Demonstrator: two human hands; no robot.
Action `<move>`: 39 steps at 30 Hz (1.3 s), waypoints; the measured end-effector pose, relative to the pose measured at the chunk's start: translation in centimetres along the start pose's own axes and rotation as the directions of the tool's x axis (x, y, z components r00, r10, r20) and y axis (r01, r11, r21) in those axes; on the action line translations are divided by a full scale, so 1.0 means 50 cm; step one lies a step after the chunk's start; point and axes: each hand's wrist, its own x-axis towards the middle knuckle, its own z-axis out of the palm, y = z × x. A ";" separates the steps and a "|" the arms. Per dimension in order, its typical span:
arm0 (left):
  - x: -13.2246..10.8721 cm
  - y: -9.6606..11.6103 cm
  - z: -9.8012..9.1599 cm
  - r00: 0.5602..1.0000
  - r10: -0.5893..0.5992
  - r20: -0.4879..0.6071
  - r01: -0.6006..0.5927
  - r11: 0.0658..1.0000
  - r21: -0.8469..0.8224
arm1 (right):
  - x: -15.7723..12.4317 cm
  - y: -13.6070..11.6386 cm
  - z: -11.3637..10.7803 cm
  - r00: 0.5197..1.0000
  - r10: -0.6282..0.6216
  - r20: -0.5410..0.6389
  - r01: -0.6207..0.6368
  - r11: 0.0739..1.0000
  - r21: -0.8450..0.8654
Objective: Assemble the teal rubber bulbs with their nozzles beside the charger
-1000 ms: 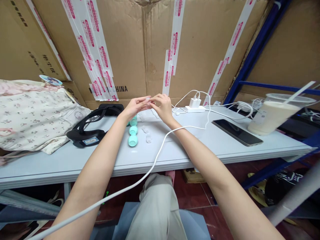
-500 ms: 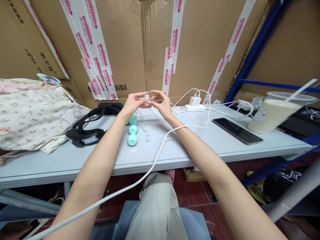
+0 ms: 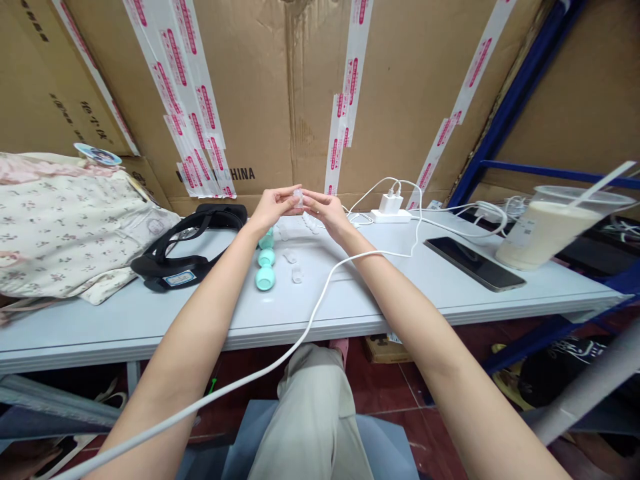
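Over the back of the table, my left hand (image 3: 271,209) and my right hand (image 3: 329,212) meet fingertip to fingertip. Both are closed on a small clear plastic piece (image 3: 299,196), held upright between thumbs and fingers; its exact kind is too small to make out. Below my left hand stands a row of mint-green rounded pieces (image 3: 265,278), partly covered by the wrist. Beside the row lie similar clear pieces, one near the front (image 3: 297,275) and one behind it (image 3: 289,256). More clear pieces (image 3: 311,224) lie in a line beneath my right hand.
A white cable (image 3: 320,303) crosses in front of my arms. To the left are a black headset (image 3: 170,272) and a flowered cloth bag (image 3: 70,233). On the right are a phone (image 3: 474,263), a drink cup (image 3: 545,230) and a white charger (image 3: 391,203). Cardboard (image 3: 260,100) stands behind.
The fingers of both hands have drawn closer around the clear piece, and my right fingers have flattened toward it. The piece has shifted slightly to the right. The things on the table stay put.
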 end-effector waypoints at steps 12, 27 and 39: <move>-0.002 -0.015 -0.014 0.995 -0.056 0.084 0.055 0.998 0.010 | -0.003 0.004 -0.012 0.996 0.071 0.048 -0.075 0.993 0.086; -0.001 -0.012 -0.013 0.998 -0.023 0.050 0.021 0.999 0.033 | -0.003 0.009 -0.010 0.998 0.023 0.054 -0.026 0.998 0.065; 0.007 -0.032 -0.014 0.996 -0.079 0.040 0.080 0.997 -0.021 | 0.004 0.047 0.012 0.995 0.009 -0.099 0.001 0.994 0.106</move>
